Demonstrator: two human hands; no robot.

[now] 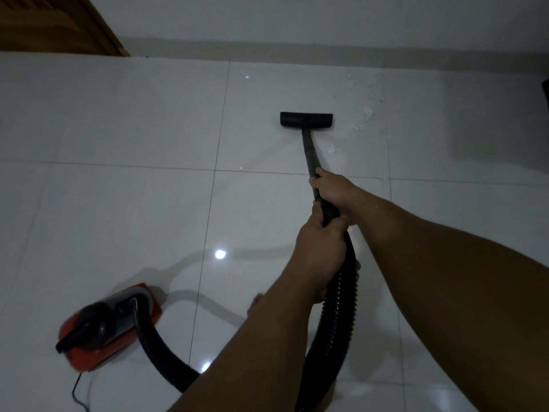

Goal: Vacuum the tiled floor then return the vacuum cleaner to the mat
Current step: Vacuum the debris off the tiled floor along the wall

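Observation:
A red canister vacuum cleaner [110, 325] sits on the glossy white tiled floor [118, 129] at the lower left. Its black ribbed hose [335, 316] curves up from under my arms to a black wand [309, 150]. The flat black floor nozzle [306, 119] rests on a tile ahead, next to white powdery dust [364, 117]. My right hand [332, 190] grips the wand higher up. My left hand [322, 251] grips the handle just below it, where the hose begins. No mat is in view.
A white wall with a skirting line [297, 46] runs across the back. A wooden door [56, 25] stands at the top left. A thin power cord [77, 391] trails from the canister. A dark object [546, 90] shows at the right edge. My foot [255, 304] is below my left arm.

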